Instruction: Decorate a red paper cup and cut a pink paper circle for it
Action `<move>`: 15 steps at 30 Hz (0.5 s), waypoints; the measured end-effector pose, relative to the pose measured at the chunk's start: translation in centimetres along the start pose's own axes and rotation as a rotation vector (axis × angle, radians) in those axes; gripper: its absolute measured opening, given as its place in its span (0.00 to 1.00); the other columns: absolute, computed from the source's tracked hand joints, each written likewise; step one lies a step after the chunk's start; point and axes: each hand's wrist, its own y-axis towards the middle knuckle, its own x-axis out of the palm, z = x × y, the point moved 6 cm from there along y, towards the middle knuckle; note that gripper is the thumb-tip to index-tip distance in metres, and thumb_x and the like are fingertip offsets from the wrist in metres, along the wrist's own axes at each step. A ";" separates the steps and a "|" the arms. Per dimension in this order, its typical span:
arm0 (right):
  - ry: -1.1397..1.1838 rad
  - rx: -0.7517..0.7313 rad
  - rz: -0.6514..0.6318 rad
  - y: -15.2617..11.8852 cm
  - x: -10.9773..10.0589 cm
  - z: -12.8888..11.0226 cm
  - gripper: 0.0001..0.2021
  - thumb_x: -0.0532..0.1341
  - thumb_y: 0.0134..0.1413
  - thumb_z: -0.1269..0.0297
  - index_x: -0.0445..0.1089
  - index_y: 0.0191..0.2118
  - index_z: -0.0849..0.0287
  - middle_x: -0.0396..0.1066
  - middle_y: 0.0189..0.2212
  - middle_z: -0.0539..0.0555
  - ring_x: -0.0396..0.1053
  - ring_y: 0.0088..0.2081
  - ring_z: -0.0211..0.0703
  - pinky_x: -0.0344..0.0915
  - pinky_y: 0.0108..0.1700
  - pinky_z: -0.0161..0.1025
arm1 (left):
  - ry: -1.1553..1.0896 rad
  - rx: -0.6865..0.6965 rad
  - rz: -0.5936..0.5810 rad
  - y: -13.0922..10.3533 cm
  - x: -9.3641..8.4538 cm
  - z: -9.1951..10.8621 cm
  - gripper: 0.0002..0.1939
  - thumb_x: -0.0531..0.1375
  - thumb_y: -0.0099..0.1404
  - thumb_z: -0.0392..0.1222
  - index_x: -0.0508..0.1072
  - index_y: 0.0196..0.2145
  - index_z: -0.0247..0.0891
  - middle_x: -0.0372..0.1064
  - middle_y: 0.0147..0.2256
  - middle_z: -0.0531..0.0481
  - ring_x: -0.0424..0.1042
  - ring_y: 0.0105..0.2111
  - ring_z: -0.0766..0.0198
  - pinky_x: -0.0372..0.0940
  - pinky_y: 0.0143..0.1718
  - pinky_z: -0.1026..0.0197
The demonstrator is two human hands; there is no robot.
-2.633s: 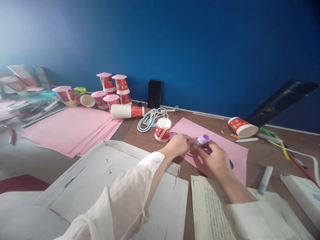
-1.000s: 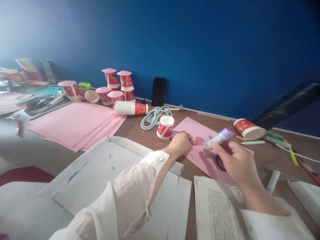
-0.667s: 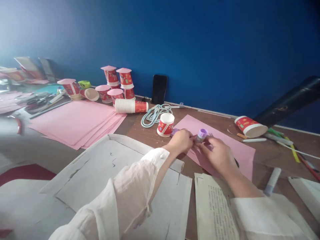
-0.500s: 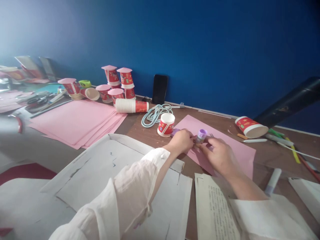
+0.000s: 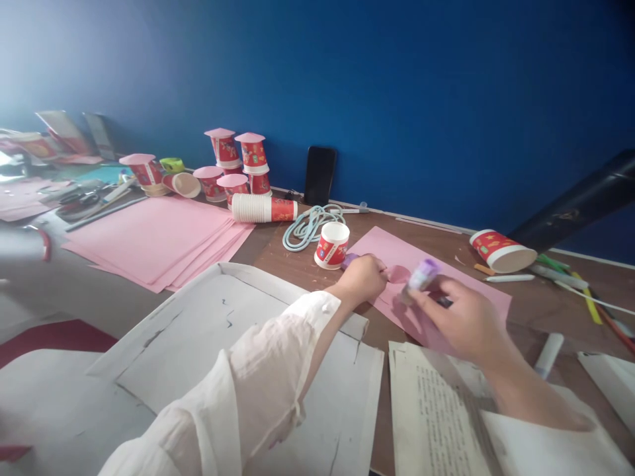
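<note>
My left hand point(image 5: 364, 276) is closed at the left edge of a pink sheet point(image 5: 446, 281), its fingertips by a small round pink piece point(image 5: 398, 274). A purple object point(image 5: 349, 260) shows partly behind that hand; whether the hand holds it is unclear. Over the sheet's lower part, my right hand point(image 5: 461, 314) grips a small tube with a purple end point(image 5: 421, 276), tilted and blurred. An upright red-and-white paper cup point(image 5: 332, 246) stands just behind my left hand.
Stacked pink sheets point(image 5: 163, 231) lie left, near several pink-topped cups point(image 5: 225, 149) and nested cups point(image 5: 262, 207). A cord point(image 5: 307, 228) and a phone point(image 5: 320, 175) are behind. Printed pages point(image 5: 431, 403) lie in front; a tipped cup point(image 5: 501, 250) is at right.
My right hand has moved right and toward me with the tube, away from my left hand. The round pink piece is now more visible. The view has shifted slightly.
</note>
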 end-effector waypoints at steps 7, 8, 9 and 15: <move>0.090 0.112 0.074 0.5 0.7 0.7 0.20 0.65 0.47 0.45 0.75 0.38 0.55 0.79 0.34 0.56 0.76 0.36 0.52 0.67 0.37 0.43 | 0.066 -0.029 -0.024 0.1 0.0 0.1 0.13 0.56 0.63 0.37 0.75 0.23 0.35 0.74 0.32 0.46 0.68 0.31 0.64 0.59 0.32 0.63; 0.082 0.106 0.062 0.7 1.3 0.6 0.20 0.65 0.46 0.44 0.75 0.39 0.55 0.79 0.34 0.56 0.76 0.36 0.53 0.67 0.36 0.42 | 0.073 -0.034 -0.029 0.1 0.0 0.1 0.13 0.55 0.64 0.38 0.76 0.25 0.35 0.75 0.33 0.45 0.69 0.32 0.63 0.60 0.33 0.63; 0.071 0.097 0.054 0.8 1.8 0.4 0.20 0.65 0.46 0.44 0.75 0.39 0.54 0.79 0.34 0.56 0.76 0.36 0.53 0.67 0.36 0.42 | 0.076 -0.039 -0.034 0.1 0.0 0.1 0.14 0.55 0.65 0.38 0.77 0.26 0.34 0.75 0.34 0.44 0.70 0.33 0.62 0.61 0.34 0.63; -0.023 0.018 -0.005 1.5 2.8 -0.4 0.18 0.63 0.50 0.46 0.75 0.42 0.51 0.79 0.35 0.54 0.75 0.37 0.53 0.66 0.36 0.43 | 0.058 -0.056 -0.056 0.2 0.1 0.0 0.14 0.55 0.66 0.41 0.79 0.30 0.35 0.76 0.35 0.43 0.71 0.36 0.61 0.62 0.36 0.63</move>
